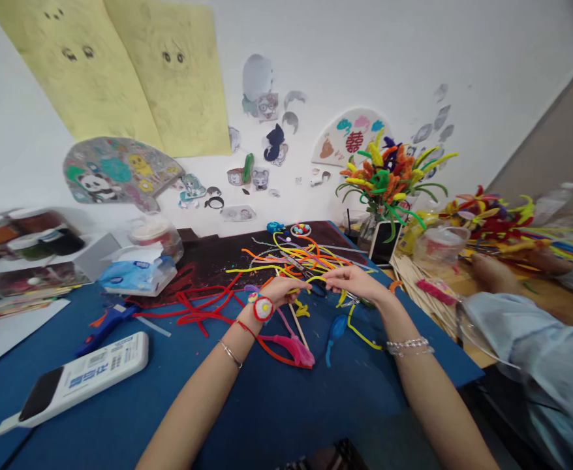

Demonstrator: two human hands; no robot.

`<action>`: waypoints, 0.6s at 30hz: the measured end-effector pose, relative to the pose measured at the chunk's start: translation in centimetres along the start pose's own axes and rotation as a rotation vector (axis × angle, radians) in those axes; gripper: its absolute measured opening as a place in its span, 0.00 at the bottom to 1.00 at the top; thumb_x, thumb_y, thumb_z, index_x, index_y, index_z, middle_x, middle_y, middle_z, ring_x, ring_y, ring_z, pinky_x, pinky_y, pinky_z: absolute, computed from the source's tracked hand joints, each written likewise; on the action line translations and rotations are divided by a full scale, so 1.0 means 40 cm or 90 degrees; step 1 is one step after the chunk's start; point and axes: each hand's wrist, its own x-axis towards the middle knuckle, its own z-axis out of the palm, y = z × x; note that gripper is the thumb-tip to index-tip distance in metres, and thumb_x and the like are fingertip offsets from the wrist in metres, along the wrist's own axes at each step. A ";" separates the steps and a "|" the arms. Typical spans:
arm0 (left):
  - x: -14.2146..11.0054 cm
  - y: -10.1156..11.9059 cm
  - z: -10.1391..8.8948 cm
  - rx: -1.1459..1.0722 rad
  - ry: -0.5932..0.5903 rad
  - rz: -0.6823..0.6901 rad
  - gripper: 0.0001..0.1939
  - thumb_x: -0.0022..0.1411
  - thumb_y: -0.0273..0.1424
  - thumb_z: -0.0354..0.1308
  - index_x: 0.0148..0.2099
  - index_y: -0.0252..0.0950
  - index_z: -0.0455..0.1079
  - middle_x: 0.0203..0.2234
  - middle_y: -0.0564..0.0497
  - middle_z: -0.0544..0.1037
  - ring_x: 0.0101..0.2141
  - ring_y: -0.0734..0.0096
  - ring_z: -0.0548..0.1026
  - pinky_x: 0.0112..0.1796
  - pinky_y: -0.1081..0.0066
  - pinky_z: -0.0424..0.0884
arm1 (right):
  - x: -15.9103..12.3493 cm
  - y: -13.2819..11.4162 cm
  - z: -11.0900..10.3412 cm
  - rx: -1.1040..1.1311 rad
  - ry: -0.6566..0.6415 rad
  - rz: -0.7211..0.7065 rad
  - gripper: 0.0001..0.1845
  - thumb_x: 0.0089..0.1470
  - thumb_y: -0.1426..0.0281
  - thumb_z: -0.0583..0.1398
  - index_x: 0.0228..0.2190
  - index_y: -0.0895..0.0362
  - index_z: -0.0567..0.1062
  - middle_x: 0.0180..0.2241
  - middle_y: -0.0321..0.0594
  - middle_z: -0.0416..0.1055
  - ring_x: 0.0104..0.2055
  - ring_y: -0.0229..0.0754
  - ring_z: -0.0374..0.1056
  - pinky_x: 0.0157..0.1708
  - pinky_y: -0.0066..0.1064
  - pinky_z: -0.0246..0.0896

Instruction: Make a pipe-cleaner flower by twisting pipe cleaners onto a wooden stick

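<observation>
Above the middle of the blue table (286, 418), a yellow pipe cleaner (318, 279) arches between my two hands. My left hand (285, 290) pinches one end of it, and my right hand (357, 282) has its fingertips closed on the other. Just below my hands are a small bent yellow pipe cleaner piece (302, 309), a thin wooden stick (299, 326), a pink pipe cleaner flower (299, 350) and a blue pipe cleaner piece (336, 334). Scissors (294, 262) lie partly hidden among loose pipe cleaners behind the hands.
Red pipe cleaners (203, 307), a blue glue gun (106, 328), a tissue pack (137, 271) and a white device (91, 372) lie left. A vase of pipe cleaner flowers (384, 176) and a phone (385, 243) stand back right. Another person's sleeve (541, 352) is at right.
</observation>
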 end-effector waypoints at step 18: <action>0.000 -0.009 0.016 -0.099 0.011 0.000 0.14 0.45 0.34 0.63 0.33 0.29 0.74 0.24 0.48 0.76 0.25 0.78 0.72 0.33 0.76 0.69 | 0.018 -0.024 0.067 0.107 0.076 -0.038 0.13 0.39 0.63 0.63 0.25 0.60 0.75 0.24 0.38 0.70 0.24 0.34 0.63 0.28 0.28 0.58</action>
